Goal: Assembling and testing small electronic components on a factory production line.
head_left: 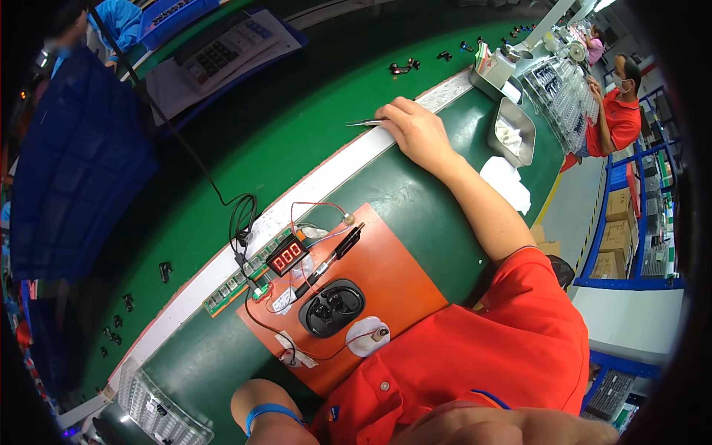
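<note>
Slim silver metal tweezers [365, 122] are held in the closed grip of the right hand [419, 133] at the white strip edging the green bench [400, 200], at one o'clock from the orange mat [386, 274]. The left hand is not seen; only a forearm with a blue wristband [268, 412] is shown at six o'clock, so its grip cannot be told. A black oval earbud case [331, 308] and a small red-digit meter [286, 255] are set on the mat.

My sleeve [519, 326] is bright orange-red, and a blue band [271, 411] rings my left wrist. The mat [393, 274] before me is a duller orange, and everything else I place from it. On it lie a black oval case [331, 308], a black meter [287, 255] with red glowing digits, and red and black wires [315, 206]. Under the mat the bench [415, 200] is dark green with a white stripe [334, 174] along its far side. Beyond the mat sits a silver tray [513, 133] and a white cloth [508, 184]. To the mat's right, the shelves [630, 222] are blue, holding tan boxes [617, 222].
</note>
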{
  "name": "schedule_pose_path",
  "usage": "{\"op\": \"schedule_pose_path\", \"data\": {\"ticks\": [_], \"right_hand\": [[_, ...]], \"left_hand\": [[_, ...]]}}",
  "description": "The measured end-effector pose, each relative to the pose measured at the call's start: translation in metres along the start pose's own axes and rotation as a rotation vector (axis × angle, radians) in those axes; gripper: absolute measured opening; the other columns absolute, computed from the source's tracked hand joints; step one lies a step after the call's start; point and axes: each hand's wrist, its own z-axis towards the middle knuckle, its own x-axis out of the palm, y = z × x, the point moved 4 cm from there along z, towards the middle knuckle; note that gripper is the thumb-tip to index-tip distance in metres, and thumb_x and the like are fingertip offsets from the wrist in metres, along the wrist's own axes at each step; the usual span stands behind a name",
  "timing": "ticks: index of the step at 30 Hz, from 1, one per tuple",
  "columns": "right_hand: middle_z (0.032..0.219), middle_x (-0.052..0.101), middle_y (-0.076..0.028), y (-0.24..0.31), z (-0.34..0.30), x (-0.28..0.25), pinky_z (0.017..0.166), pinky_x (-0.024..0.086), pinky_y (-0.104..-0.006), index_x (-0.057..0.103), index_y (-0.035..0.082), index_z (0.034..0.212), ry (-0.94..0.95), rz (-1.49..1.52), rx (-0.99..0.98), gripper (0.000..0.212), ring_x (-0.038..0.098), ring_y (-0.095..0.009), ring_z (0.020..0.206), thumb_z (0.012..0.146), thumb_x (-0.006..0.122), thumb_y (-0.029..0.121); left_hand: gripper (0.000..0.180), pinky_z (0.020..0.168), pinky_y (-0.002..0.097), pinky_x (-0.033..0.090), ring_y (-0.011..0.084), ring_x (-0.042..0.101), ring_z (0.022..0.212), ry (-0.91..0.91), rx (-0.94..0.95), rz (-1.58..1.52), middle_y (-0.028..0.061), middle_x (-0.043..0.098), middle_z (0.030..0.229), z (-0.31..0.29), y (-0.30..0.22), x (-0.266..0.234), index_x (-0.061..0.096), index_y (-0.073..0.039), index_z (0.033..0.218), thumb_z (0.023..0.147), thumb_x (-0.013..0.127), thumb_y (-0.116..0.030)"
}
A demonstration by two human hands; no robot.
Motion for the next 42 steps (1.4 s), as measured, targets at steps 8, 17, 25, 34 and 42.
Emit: {"op": "schedule_pose_path", "data": {"ticks": [8,17,25,34,42], "right_hand": [[0.086,0.060,-0.003,0.004,0.040,0.044,0.069,0.053,-0.0379,0.066,0.013,0.097,-0.078,-0.226,-0.020,0.014,0.062,-0.025,0.085,0.083,0.064,0.012],[0.083,0.058,-0.003,-0.003,0.042,0.046,0.068,0.053,-0.0369,0.067,0.013,0.093,-0.107,-0.318,-0.014,0.018,0.063,-0.022,0.083,0.077,0.060,0.009],[0.083,0.059,-0.003,-0.012,0.042,0.047,0.064,0.054,-0.0374,0.067,0.013,0.093,-0.067,-0.331,0.061,0.018,0.063,-0.022,0.082,0.077,0.060,0.009],[0.084,0.060,-0.004,-0.019,0.042,0.044,0.064,0.055,-0.0392,0.068,0.013,0.092,-0.097,-0.264,0.131,0.012,0.064,-0.024,0.083,0.081,0.063,0.012],[0.084,0.060,-0.004,-0.026,0.041,0.044,0.064,0.055,-0.0398,0.068,0.013,0.090,-0.109,-0.307,0.169,0.009,0.064,-0.024,0.083,0.083,0.063,0.014]], "left_hand": [[0.021,0.088,0.0370,0.042,0.0186,0.054,0.105,-0.082,0.001,-0.092,0.0059,0.059,0.116,-0.016,0.021,0.000,0.060,-0.005,0.108,0.096,0.053,-0.021],[0.005,0.071,0.0322,0.042,0.0159,0.054,0.084,-0.174,-0.046,-0.160,0.0034,0.057,0.096,-0.013,0.022,0.015,0.058,-0.005,0.091,0.088,0.059,-0.010],[0.011,0.055,0.0278,0.042,0.0135,0.055,0.066,-0.247,-0.085,-0.201,0.0011,0.056,0.078,-0.007,0.021,0.023,0.056,-0.006,0.076,0.080,0.064,0.000],[0.032,0.042,0.0200,0.027,0.0051,0.044,0.049,-0.306,-0.127,-0.250,-0.0061,0.049,0.066,0.011,0.011,0.025,0.042,-0.011,0.062,0.073,0.068,0.005],[0.030,0.047,0.0216,0.030,0.0065,0.046,0.051,-0.347,-0.097,-0.234,-0.0058,0.048,0.067,0.008,0.008,0.025,0.045,-0.012,0.064,0.074,0.070,0.001]]}}
